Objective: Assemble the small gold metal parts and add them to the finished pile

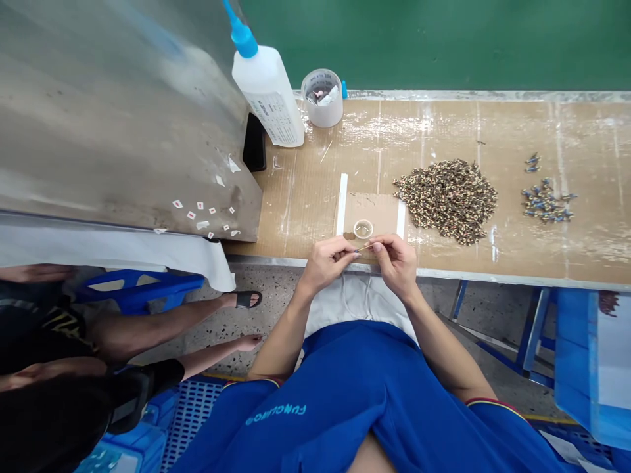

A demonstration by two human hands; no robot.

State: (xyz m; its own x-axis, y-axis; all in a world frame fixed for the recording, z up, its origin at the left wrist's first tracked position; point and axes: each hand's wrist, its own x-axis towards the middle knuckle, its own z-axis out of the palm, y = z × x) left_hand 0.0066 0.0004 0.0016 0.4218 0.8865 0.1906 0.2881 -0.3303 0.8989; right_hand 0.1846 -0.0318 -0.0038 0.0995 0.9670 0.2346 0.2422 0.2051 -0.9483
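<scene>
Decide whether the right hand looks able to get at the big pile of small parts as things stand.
Probably yes: the pile lies ahead and to the right of the right hand, nothing upright stands between, but that hand holds a thin stick.

black phone (254,143); blue stool (127,284); dark sandal (244,299) on speckled floor (271,282).

Speckled grey floor (271,289), brown-topped workbench (517,131), green surface (444,46) beyond, metallic surface (123,118) and blue stool (180,284) leftward.
</scene>
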